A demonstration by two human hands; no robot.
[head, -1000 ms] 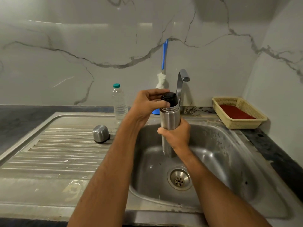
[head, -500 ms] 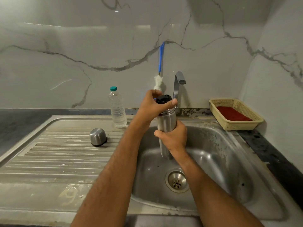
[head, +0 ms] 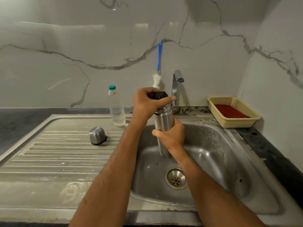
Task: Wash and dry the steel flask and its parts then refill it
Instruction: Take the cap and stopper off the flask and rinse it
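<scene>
basket: right counter, red cloth inside | marble wall behind

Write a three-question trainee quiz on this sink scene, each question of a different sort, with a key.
1. True or false: the steel cup stands mouth-up inside the sink basin.
2. Which hand grips the black stopper on top of the flask? A) left hand B) right hand C) neither
3. Fill in: the yellow basket holds a ____ cloth.

Key: 1. False, it lies mouth-down on the drainboard. 2. A; the right hand grips the flask body. 3. red
</scene>
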